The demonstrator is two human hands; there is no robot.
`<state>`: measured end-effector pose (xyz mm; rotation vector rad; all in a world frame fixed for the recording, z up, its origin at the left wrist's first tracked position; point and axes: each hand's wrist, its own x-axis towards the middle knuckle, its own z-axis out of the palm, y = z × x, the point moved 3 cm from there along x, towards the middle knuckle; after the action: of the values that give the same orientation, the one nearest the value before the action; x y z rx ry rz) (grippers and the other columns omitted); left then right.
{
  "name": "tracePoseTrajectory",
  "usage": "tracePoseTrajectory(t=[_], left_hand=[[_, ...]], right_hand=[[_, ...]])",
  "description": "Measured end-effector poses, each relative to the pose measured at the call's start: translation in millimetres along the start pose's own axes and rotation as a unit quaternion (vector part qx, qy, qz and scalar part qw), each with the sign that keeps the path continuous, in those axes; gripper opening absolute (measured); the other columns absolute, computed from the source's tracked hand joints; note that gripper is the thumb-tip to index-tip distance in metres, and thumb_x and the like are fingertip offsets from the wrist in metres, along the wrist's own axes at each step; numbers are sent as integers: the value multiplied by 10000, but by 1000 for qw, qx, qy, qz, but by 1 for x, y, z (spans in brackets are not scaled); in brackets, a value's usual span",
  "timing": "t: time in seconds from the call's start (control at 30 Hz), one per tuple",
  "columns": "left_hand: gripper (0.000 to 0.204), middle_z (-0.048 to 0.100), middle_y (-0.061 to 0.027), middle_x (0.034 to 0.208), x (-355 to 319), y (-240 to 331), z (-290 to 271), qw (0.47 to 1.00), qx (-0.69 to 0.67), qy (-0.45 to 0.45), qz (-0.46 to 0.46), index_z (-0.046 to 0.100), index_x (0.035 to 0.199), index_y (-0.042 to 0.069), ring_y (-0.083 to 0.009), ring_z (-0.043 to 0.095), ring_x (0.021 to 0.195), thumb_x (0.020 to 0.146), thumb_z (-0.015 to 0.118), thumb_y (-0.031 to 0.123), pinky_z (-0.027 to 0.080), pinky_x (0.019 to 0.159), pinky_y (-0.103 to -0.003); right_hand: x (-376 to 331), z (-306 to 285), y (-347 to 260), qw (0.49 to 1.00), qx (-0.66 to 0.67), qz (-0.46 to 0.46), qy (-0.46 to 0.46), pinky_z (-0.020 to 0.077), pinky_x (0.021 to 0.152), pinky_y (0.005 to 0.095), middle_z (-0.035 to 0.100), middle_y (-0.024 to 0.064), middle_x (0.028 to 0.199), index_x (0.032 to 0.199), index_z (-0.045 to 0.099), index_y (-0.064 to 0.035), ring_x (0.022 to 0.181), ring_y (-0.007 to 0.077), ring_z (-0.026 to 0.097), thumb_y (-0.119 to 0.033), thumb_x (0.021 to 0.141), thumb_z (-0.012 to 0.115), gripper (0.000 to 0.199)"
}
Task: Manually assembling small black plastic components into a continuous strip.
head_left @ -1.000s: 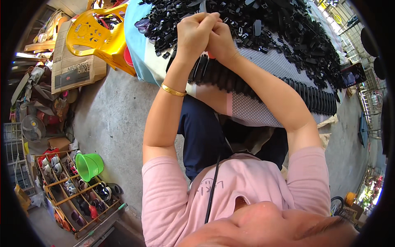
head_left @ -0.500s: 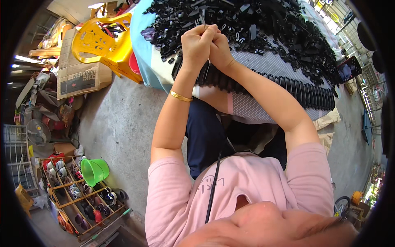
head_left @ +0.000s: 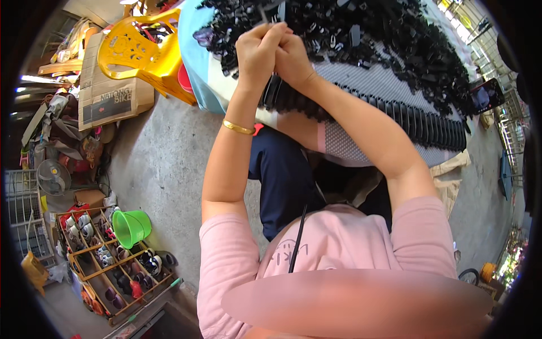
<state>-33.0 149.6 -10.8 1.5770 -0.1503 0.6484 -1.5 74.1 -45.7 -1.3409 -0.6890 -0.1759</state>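
Note:
My left hand (head_left: 255, 55), a gold bangle on its wrist, is closed over the near edge of the table. Pressed against it, my right hand (head_left: 293, 59) is closed too, fingertips meeting the left's. A thin silver strip (head_left: 262, 14) and a narrow black plastic piece (head_left: 282, 10) stick out just beyond the fingers. Which hand grips which is partly hidden, though the black piece rises nearest my right fingers. Beyond the hands spreads a heap of small black plastic parts (head_left: 389, 51). A long row of matching black pieces (head_left: 418, 123) runs along the near table edge, below my right forearm.
The cloth-covered table (head_left: 197, 76) has a yellow plastic chair (head_left: 132, 56) at its left, with a cardboard box (head_left: 113, 104) beside that. A phone (head_left: 486, 96) stands at the right edge. A shoe rack (head_left: 113, 271) and green bucket (head_left: 131, 229) are lower left.
Both hands have shifted slightly left and farther away, still together. The silver strip leans more to the left, and the black piece now shows beside it.

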Motion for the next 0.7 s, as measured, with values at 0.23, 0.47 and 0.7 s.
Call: tracePoseTrajectory(t=[0.23,0.47,0.7], left_hand=[[252,643,-69,621,10,-5,3,996,66,-17,-49,690,765,-11,-91,578,565,772,600,224,462,535,-221],[254,615,-56,578,9,-1,-15,998,59,-14,-32,692,773,-7,-65,543,518,789,591,225,431,464,-213],[256,640,-66,616,4,-8,-17,1000,8,10,-27,690,749,-9,-74,562,563,780,583,221,450,530,-215]], right_hand=[[6,-3,-2,998,55,21,-2,408,489,234,563,13,591,711,594,33,567,69,511,-164,838,533,242],[8,12,2,996,63,62,-33,423,504,237,550,31,553,709,597,40,557,81,527,-167,825,541,244],[5,18,2,1000,12,15,-19,352,405,193,513,-17,548,624,548,-8,460,48,467,-172,882,492,311]])
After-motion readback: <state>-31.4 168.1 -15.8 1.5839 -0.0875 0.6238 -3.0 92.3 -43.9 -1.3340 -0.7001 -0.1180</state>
